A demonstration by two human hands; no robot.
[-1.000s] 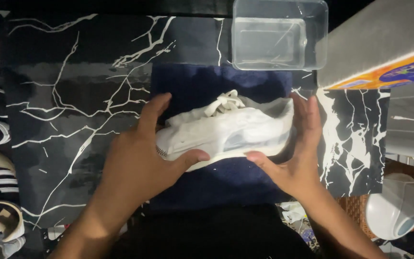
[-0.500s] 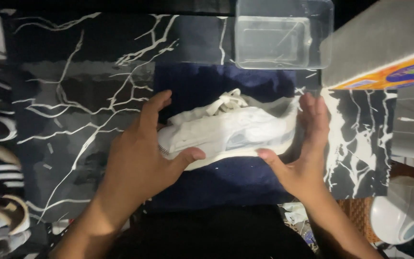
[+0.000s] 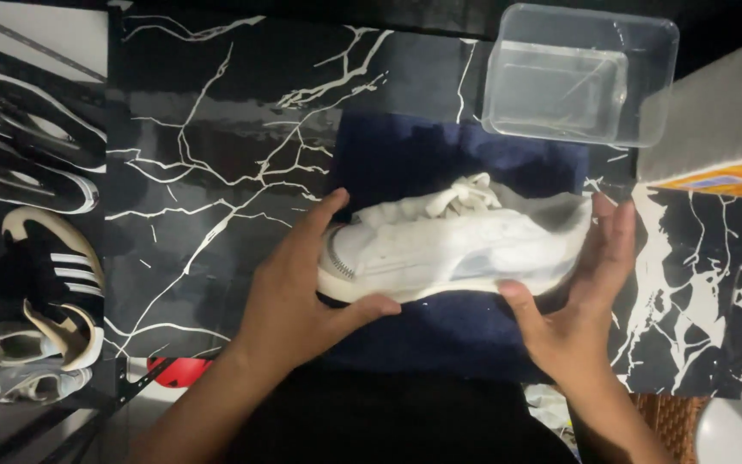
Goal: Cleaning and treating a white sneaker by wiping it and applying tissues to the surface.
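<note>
Head view: your left hand (image 3: 289, 296) wraps the toe of the white shoe (image 3: 461, 245), thumb under the sole; your right hand (image 3: 581, 305) cups its heel, fingers (image 3: 613, 236) spread. The shoe lies over a dark blue cloth (image 3: 427, 155) on the desk (image 3: 199, 172).

Two bare forearms, left hand (image 3: 289, 296), right hand (image 3: 581, 296), no sleeves, rings or watch
</note>
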